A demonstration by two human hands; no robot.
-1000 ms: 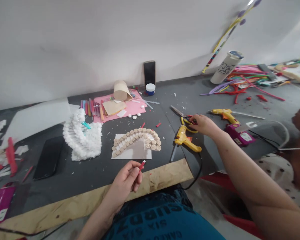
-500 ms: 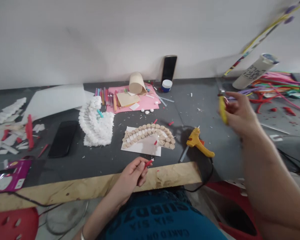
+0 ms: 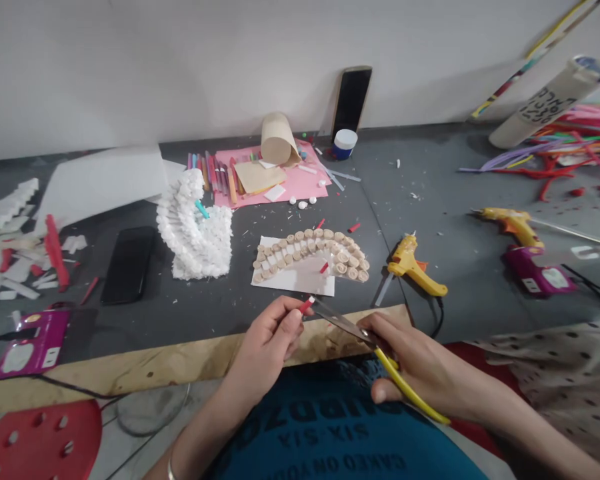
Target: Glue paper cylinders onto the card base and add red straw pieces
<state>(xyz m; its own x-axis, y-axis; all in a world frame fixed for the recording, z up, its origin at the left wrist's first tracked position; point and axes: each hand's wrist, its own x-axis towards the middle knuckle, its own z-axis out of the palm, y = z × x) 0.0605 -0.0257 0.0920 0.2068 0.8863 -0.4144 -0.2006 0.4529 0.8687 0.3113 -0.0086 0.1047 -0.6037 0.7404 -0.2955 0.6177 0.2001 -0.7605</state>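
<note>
Between the thumb and fingers of my left hand (image 3: 270, 340) is pinched a small red roll with a white tip (image 3: 307, 306). My right hand (image 3: 415, 363) grips yellow-handled scissors (image 3: 347, 325), whose blades point left and reach the white tip. Whether the blades touch it I cannot tell. Just beyond my hands lies an arch of beige rolled coils (image 3: 305, 247) on a white card (image 3: 295, 283). A red piece (image 3: 324, 267) rests on that card, and two more lie behind the arch. Right of it, a yellow glue gun (image 3: 415, 265) lies on the table.
A white textured model (image 3: 200, 243) and a black phone (image 3: 127, 265) lie to the left. Pink paper (image 3: 220, 197) with coloured sticks is behind. Another phone (image 3: 351, 103) leans against the wall near a small jar (image 3: 344, 145). A second glue gun (image 3: 515, 223) and pipe cleaners (image 3: 545, 163) are at right.
My right hand has come from the far right, with the scissors, down to my left hand. The second glue gun is now uncovered. My left hand still holds the red roll.
</note>
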